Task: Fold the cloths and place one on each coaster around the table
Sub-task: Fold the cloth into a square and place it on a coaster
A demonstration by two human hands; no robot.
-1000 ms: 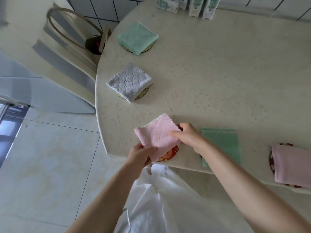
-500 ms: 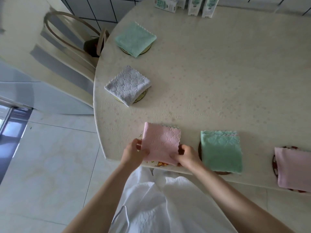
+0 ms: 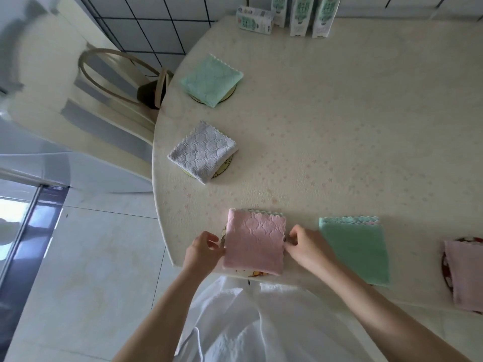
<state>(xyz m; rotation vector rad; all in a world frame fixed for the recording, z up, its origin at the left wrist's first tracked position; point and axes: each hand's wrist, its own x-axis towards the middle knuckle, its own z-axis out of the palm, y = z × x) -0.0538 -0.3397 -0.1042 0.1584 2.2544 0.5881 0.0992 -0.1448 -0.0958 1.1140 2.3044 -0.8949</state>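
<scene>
At the table's (image 3: 339,152) near edge the pink cloth (image 3: 254,241) lies folded square, quilted, its scalloped hem on the far side. It covers all but slivers of its coaster (image 3: 257,273). The left hand (image 3: 203,250) pinches its left edge and the right hand (image 3: 305,246) its right edge, fingers narrowly closed. A green cloth (image 3: 355,252) also sits at the near edge. Up the table's left rim lie a grey cloth (image 3: 202,152), then a mint cloth (image 3: 211,79).

nearest cloth (image 3: 254,241) on coaster (image 3: 257,274), tbl (image 3: 339,126) front edge, cartons (image 3: 298,19) at back
</scene>
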